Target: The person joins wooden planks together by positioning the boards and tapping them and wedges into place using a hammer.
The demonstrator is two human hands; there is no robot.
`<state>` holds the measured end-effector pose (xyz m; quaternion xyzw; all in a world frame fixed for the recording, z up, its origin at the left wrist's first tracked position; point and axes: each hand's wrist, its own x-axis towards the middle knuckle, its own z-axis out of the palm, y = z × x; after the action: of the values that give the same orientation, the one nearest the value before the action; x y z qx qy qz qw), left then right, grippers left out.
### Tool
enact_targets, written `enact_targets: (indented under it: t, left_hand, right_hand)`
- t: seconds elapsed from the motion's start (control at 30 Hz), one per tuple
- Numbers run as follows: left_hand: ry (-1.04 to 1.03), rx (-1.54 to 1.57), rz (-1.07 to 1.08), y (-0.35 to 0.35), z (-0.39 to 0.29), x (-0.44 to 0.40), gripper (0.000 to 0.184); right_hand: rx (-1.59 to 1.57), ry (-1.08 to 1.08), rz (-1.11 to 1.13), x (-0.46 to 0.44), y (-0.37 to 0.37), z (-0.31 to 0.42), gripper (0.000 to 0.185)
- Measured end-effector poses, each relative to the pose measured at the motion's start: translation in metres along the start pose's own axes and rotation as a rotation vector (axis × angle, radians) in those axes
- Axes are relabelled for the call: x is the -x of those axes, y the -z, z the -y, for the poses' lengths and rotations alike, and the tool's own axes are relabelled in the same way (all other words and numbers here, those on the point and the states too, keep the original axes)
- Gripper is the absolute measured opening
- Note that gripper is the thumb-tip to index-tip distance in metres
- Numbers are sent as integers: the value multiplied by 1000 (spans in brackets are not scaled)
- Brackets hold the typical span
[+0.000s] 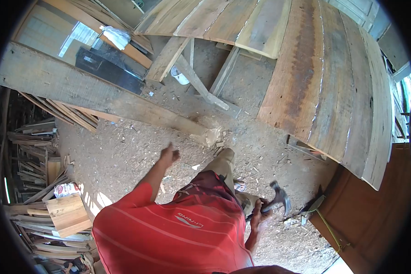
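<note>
My right hand [259,213] is wrapped round the handle of a claw hammer [282,199], low and right of the middle, beside my leg. The hammer's metal head points away to the right, over the littered floor. Out to the left, my left hand [170,155] hangs above the floor with one finger stretched out and touches nothing. Whether its other fingers are curled or loose is hard to see. A thick wooden beam [77,87] runs from the upper left down to a spot just beyond that hand.
A large plank panel [324,77] fills the upper right. A white bucket [180,76] stands beneath wooden framing. Stacked wood strips [34,150] line the left side. A brown board [374,210] leans at the lower right. Wood chips litter the floor [123,150].
</note>
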<state>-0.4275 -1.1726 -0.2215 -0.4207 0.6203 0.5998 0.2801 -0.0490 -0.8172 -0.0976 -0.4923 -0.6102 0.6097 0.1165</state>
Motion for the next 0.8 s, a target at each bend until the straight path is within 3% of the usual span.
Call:
enact_targets:
  t: [0.07, 0.13, 0.2, 0.27, 0.33, 0.4, 0.47, 0.57, 0.6, 0.67, 0.73, 0.77, 0.8]
  left_hand:
    - [-142, 220, -93, 55, -35, -57, 65]
    - [-393, 383, -53, 75, -91, -83, 70]
    - [-740, 410, 161, 46, -142, -60, 74]
    - [-856, 419, 244, 14, -172, -48, 77]
    - [-903, 356, 427, 20, -179, -62, 79]
    - [-1023, 537, 546, -3, -190, -47, 86]
    - [-1365, 324, 789, -13, -186, -31, 93]
    - [-1621, 204, 761, -18, -177, -47, 97]
    - [-1611, 184, 890, -17, -184, -64, 97]
    - [-1587, 124, 1147, -2, -209, -90, 96]
    - [-1713, 68, 774, 14, -217, -98, 91]
    - [-1756, 58, 587, 17, -216, -104, 88]
    - [-1781, 117, 564, 15, -216, -110, 86]
  right_hand:
    - [129, 61, 21, -22, -11, -12, 45]
    - [250, 76, 57, -49, -25, -19, 48]
    - [209, 162, 160, -97, -42, -69, 34]
    - [139, 65, 271, -149, -75, -104, 14]
    - [33, -125, 337, -194, -111, -148, 9]
    - [4, -188, 342, -235, -140, -204, 10]
    - [48, -216, 376, -270, -163, -250, 10]
    - [53, -274, 424, -319, -188, -293, 11]
    - [62, -290, 447, -329, -193, -301, 11]
    - [187, -157, 467, -345, -208, -328, 31]
    - [291, 5, 453, -348, -219, -329, 45]
    - [294, -72, 481, -346, -224, -311, 52]
    - [294, -62, 525, -356, -226, -317, 48]
